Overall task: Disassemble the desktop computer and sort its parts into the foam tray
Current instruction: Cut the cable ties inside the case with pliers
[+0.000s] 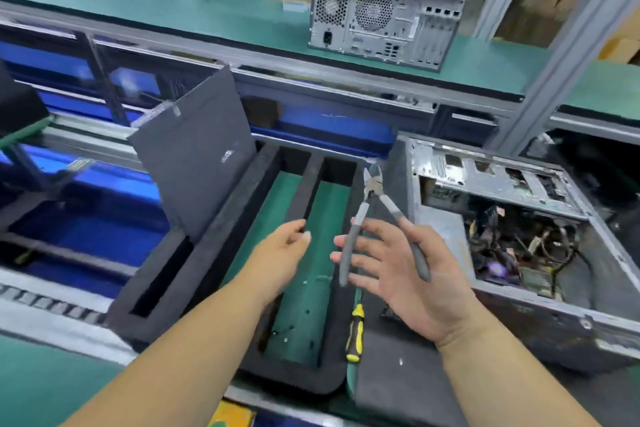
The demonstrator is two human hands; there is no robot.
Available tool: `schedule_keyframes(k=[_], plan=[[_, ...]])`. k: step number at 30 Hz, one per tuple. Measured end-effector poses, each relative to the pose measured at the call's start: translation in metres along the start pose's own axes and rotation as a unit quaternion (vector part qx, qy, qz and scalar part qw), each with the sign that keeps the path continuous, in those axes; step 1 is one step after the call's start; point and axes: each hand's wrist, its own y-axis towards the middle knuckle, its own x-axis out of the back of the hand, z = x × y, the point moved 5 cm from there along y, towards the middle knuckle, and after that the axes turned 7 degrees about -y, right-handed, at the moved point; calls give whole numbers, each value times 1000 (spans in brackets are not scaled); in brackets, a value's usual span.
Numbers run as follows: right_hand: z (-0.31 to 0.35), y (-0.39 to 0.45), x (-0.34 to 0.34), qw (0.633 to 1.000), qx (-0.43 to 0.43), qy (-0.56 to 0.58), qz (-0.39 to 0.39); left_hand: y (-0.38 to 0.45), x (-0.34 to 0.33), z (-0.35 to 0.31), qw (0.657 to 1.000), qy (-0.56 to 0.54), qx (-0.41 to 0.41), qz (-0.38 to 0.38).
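Note:
The open desktop case [540, 315] lies on its side at the right, with tangled cables [519, 243] and a metal drive cage [485, 180] inside. My right hand [412, 281] holds grey-handled side cutters [375, 191], handles spread and jaws pointing up and away, just left of the case. My left hand [280, 253] hovers loosely curled and holds nothing, above the black foam tray [214, 253]. The tray has long slots with green mat showing through. A dark grey side panel [197, 156] stands tilted in the tray's left slot.
A yellow-and-black screwdriver [355, 333] lies on the tray's right rim. A second, closed computer [381, 21] stands on the green upper shelf [173, 7], rear side toward me. A blue conveyor channel [86, 229] runs at the left. A grey frame post [554, 66] rises at the right.

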Motion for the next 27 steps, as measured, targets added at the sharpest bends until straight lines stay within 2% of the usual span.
schedule_keyframes(k=[4, 7, 10, 13, 16, 21, 25, 27], plan=[[-30, 22, -44, 999, -37, -27, 7, -31, 32, -1, 989, -107, 0, 97], [-49, 38, -74, 992, -69, -105, -5, -47, 54, -2, 975, -184, 31, 120], [-64, 54, -104, 970, -105, -220, 6, -59, 72, 5, 964, -221, 69, 128], [-82, 69, -136, 942, -137, -303, 43, -68, 92, 19, 957, -253, 108, 89], [-97, 81, -168, 927, -175, -324, 66, -80, 117, 36, 942, -301, 145, 31], [-123, 86, -213, 885, -205, -386, 159, -112, 158, 66, 918, -367, 147, -32], [-142, 87, -229, 831, -199, -476, 209, -143, 185, 86, 921, -346, 147, -99], [-148, 89, -234, 831, -192, -473, 220, -158, 196, 96, 933, -295, 162, -125]])
